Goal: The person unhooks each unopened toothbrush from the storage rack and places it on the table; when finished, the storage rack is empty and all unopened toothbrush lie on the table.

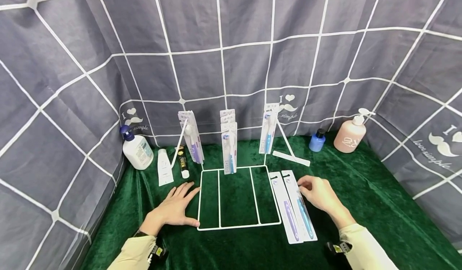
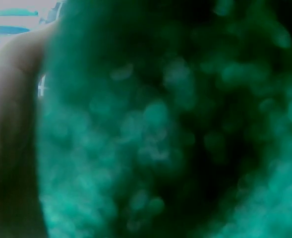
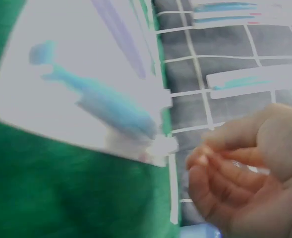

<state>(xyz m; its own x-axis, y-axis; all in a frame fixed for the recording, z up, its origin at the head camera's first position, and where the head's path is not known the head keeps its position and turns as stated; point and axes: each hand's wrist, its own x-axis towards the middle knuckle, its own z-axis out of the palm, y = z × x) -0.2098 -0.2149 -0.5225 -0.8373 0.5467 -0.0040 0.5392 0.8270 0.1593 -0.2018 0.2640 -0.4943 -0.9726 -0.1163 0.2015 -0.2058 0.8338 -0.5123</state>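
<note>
My left hand (image 1: pixel 174 209) rests on the green cloth with its fingers spread, the thumb tip at the front left corner of a white wire rack (image 1: pixel 219 206). Blurred cloth fills most of the left wrist view. To the right of the rack, two packaged toothbrushes lie side by side: a purple toothbrush (image 1: pixel 290 220) and a blue toothbrush (image 1: pixel 305 218). My right hand (image 1: pixel 319 191) is beside the blue one's pack, near its upper right edge. In the right wrist view its fingers (image 3: pixel 225 173) are loosely curled, and nothing shows between them.
Packaged toothbrushes hang at the rack's back in a left group (image 1: pixel 195 141), a middle group (image 1: pixel 229 149) and a right pack (image 1: pixel 268 133). Left stand a pump bottle (image 1: pixel 138 151), a white tube (image 1: pixel 165 169) and a black tube (image 1: pixel 183 161). Right are a blue bottle (image 1: pixel 317 141) and a pink pump bottle (image 1: pixel 349 137).
</note>
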